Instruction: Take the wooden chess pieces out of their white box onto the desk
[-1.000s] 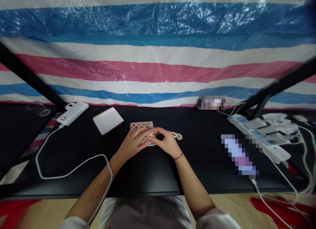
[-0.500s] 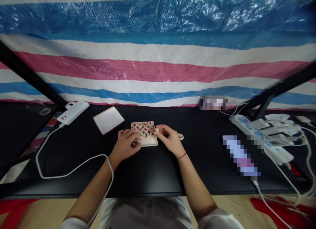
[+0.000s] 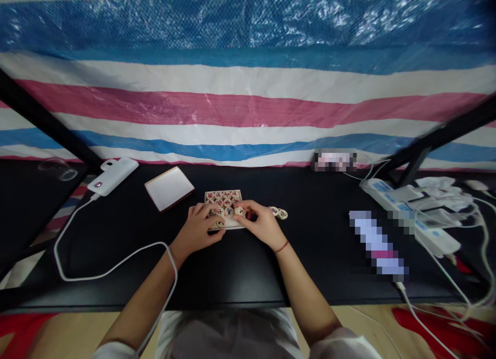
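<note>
A shallow white box (image 3: 234,223) holds rows of round xiangqi pieces (image 3: 228,202), red characters at the back and black ones nearer me. Over its front left corner is my left hand (image 3: 197,227), fingers and thumb apart. Between them a xiangqi piece (image 3: 219,224) sits in the front row. At the box's right side my right hand (image 3: 263,225) pinches a black-marked xiangqi piece (image 3: 239,211) between thumb and fingers, at the end of the third row. Two loose xiangqi pieces (image 3: 282,214) lie on the table just right of that hand.
The box lid (image 3: 170,188) lies open side up at the left. Beyond it is a white device (image 3: 116,175) whose cable (image 3: 116,268) loops across my left forearm. A phone (image 3: 377,245), power strip (image 3: 432,235) and tangled cables occupy the right. A striped sheet (image 3: 248,111) hangs behind.
The piece at my left hand now lies in the front row, and those fingers have spread. My right hand has shifted slightly left over the box, uncovering another loose piece.
</note>
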Available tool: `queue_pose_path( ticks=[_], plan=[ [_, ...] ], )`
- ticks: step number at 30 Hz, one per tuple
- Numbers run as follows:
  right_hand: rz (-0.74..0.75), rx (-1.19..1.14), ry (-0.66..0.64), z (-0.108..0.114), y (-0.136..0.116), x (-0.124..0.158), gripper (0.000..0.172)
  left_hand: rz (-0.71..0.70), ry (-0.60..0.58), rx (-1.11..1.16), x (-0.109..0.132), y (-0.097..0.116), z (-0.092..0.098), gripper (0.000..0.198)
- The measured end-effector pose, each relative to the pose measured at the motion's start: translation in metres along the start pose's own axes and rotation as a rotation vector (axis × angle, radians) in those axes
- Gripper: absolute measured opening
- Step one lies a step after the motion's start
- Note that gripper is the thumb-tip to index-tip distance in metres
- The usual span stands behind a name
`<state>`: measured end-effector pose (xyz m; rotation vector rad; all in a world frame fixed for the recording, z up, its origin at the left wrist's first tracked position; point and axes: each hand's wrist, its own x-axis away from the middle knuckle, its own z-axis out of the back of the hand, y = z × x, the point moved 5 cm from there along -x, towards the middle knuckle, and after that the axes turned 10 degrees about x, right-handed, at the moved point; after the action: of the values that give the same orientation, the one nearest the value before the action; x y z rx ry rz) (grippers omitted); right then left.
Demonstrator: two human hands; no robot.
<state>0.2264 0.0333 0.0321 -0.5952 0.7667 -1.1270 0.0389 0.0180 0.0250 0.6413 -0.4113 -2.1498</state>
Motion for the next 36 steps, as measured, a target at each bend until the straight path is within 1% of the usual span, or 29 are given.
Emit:
queue_pose_path(
  ticks=[5,7,10,14,19,25,28,30,31,33,35,36],
  plan=[
    [0.204,0.107,-0.024,-0.015,-0.022,0.001,0.017,0.028,-0.016,0.011,0.001,-0.003,0.004,0.019],
    [0.256,0.209,-0.045,-0.022,-0.027,0.001,0.019,0.036,-0.015,0.022,0.002,-0.006,0.009,0.017],
    [0.293,0.344,-0.095,-0.031,-0.03,0.002,0.024,0.032,-0.04,0.042,0.005,-0.013,0.013,0.017],
    [0.323,0.407,-0.081,-0.033,-0.031,0.005,0.018,0.029,-0.061,0.061,0.008,-0.017,0.015,0.019],
    [0.327,0.387,-0.088,-0.03,-0.033,0.006,0.014,0.02,-0.045,0.072,0.009,-0.016,0.016,0.014],
    [0.265,0.475,-0.134,-0.031,-0.033,0.006,0.013,0.026,-0.029,0.094,0.01,-0.015,0.017,0.013],
    [0.258,0.449,-0.147,-0.032,-0.034,0.005,0.011,0.032,-0.006,0.116,0.009,-0.014,0.02,0.018],
    [0.245,0.375,-0.124,-0.025,-0.032,0.003,0.011,0.034,0.022,0.153,0.007,-0.012,0.023,0.019],
    [0.23,0.336,-0.099,-0.017,-0.029,0.001,0.012,0.033,0.04,0.176,0.005,-0.011,0.025,0.017],
    [0.188,0.292,-0.024,0.004,-0.019,-0.002,0.015,0.022,0.094,0.228,-0.002,-0.007,0.03,0.015],
    [0.14,0.336,0.053,0.029,-0.002,-0.003,0.016,0.007,0.168,0.282,-0.011,-0.004,0.036,0.014],
    [0.117,0.381,0.066,0.039,0.008,-0.002,0.015,0.005,0.196,0.306,-0.017,-0.002,0.038,0.014]
  ],
)
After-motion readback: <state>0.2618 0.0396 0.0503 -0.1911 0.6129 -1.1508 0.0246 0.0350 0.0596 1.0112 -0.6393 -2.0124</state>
